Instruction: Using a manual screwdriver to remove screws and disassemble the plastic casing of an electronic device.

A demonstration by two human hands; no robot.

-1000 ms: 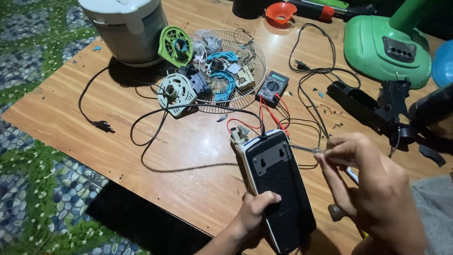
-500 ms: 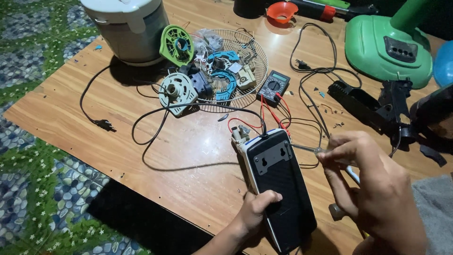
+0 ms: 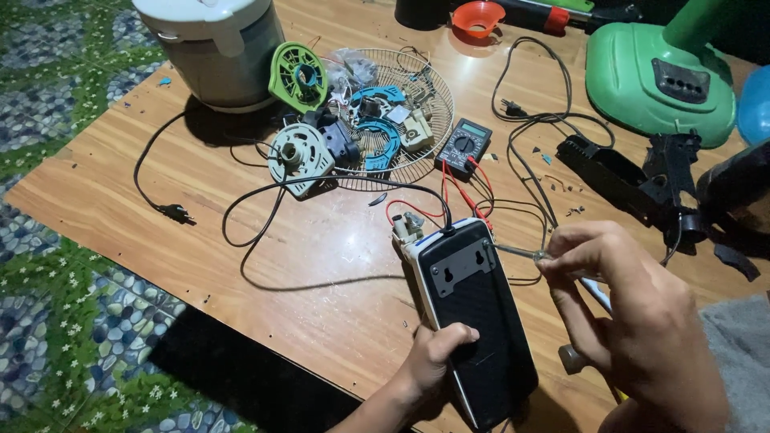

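A long black device (image 3: pixel 473 309) with a white rim lies face down on the wooden table (image 3: pixel 321 265), a small white connector with red wires at its far end. My left hand (image 3: pixel 437 353) presses on its near part and holds it still. My right hand (image 3: pixel 626 313) is closed around a thin metal tool (image 3: pixel 517 252), its tip touching the device's right upper edge.
A wire fan grille (image 3: pixel 417 96) holds blue, green and white motor parts. A multimeter (image 3: pixel 465 146) with red and black leads sits behind the device. A white cooker (image 3: pixel 212 44), a green fan base (image 3: pixel 658 76), an orange funnel (image 3: pixel 477 16), black cables and a plug (image 3: pixel 176 212) lie around.
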